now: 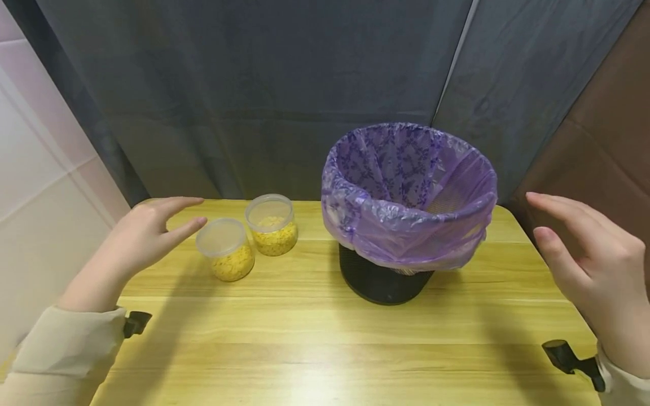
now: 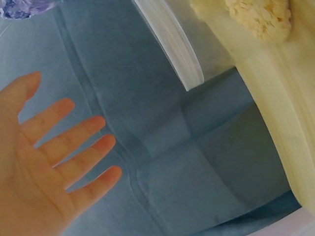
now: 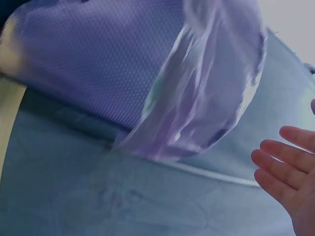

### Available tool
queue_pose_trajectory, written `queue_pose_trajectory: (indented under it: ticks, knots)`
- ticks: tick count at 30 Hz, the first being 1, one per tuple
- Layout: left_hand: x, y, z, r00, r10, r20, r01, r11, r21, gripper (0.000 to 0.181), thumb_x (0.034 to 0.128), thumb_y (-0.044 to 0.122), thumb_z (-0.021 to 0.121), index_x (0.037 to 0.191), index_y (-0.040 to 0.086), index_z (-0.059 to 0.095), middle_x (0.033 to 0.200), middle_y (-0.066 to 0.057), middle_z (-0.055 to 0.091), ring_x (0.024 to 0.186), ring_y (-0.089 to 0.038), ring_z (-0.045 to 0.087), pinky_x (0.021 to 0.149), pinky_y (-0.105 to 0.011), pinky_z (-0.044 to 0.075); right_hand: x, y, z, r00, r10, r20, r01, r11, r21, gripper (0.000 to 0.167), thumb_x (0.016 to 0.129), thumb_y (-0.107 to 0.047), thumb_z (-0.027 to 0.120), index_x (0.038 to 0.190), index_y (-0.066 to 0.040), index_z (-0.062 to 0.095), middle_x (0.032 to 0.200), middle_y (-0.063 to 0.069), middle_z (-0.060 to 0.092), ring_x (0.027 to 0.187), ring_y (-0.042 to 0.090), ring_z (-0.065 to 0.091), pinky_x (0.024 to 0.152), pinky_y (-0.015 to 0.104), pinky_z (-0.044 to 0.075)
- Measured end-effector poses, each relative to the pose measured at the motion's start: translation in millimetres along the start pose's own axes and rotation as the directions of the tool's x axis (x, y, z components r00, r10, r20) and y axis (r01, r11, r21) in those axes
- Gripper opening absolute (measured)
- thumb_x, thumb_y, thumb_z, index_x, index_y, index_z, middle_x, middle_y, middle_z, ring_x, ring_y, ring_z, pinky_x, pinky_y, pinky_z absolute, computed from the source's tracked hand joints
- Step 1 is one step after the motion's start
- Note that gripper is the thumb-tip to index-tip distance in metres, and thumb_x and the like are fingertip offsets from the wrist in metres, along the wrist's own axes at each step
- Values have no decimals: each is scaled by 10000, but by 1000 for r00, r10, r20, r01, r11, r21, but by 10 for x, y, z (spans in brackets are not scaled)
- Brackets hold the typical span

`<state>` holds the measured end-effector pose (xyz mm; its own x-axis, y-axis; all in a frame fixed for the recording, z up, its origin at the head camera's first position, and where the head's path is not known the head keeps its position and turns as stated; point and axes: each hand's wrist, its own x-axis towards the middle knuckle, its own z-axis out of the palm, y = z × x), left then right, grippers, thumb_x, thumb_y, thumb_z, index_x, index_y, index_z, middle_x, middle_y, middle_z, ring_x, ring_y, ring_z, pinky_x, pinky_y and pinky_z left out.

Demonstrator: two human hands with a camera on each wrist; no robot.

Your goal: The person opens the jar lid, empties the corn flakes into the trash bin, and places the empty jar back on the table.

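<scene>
My left hand hovers at the table's left side, fingers extended and thumb apart, holding nothing. Just right of its fingertips stands a clear round jar with yellow flakes inside. A second such jar stands slightly behind it. In the left wrist view the spread hand is apart from the jar. My right hand is held in the air at the far right, fingers straight, with nothing in it. To its left is a black mesh trash can, lined with a purple bag folded over its rim.
The wooden table has its back edge against a grey-blue curtain. A pale panel stands at the left and a brown one at the right. Each wrist wears a black camera mount.
</scene>
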<state>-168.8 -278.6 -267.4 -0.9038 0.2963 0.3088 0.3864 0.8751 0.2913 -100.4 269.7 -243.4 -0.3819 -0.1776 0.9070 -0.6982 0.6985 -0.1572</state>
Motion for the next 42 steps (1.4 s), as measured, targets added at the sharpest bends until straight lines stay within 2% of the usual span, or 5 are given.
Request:
queue_pose_trajectory:
  ticks: [6, 10, 16, 32, 42]
  knots:
    - [14, 34, 59, 999, -17, 42, 16, 1000, 24, 540, 944, 430, 576, 1350, 76, 532, 1287, -181, 567, 1160, -408, 510, 910, -570, 370, 33, -145, 156, 972, -109, -210, 148, 973, 177, 379, 909, -244, 665, 944, 132, 680, 924, 237, 685, 976, 158, 660, 897, 225, 457]
    - [15, 66, 100, 995, -50, 84, 48, 998, 27, 608, 940, 491, 548, 1381, 75, 494, 1339, -190, 521, 1203, -422, 469, 933, -588, 346, -28, -176, 211, 959, -124, -256, 186, 953, 238, 366, 876, -215, 702, 923, 147, 676, 901, 251, 681, 923, 265, 675, 880, 262, 478]
    - [16, 115, 162, 995, -59, 82, 56, 998, 42, 632, 933, 512, 546, 1394, 84, 482, 1378, -187, 484, 1229, -432, 437, 945, -606, 328, -95, -238, 308, 945, -128, -300, 225, 923, 312, 362, 842, -182, 733, 904, 168, 662, 882, 292, 665, 864, 331, 673, 856, 299, 498]
    - [35, 142, 358, 992, -75, 102, 78, 997, -25, 729, 895, 556, 579, 1415, 62, 446, 1447, -239, 367, 1295, -468, 326, 985, -640, 256, -140, -589, 597, 952, -182, -245, 280, 843, 459, 375, 860, -170, 723, 951, 183, 637, 947, 298, 657, 901, 344, 657, 899, 311, 475]
    - [41, 86, 476, 985, -108, 135, 119, 990, -74, 788, 871, 553, 618, 1447, 64, 392, 1477, -245, 311, 1316, -481, 278, 992, -654, 233, -123, -754, 794, 969, -204, -142, 248, 834, 493, 403, 899, -213, 690, 1005, 170, 630, 1037, 265, 654, 994, 304, 637, 908, 299, 463]
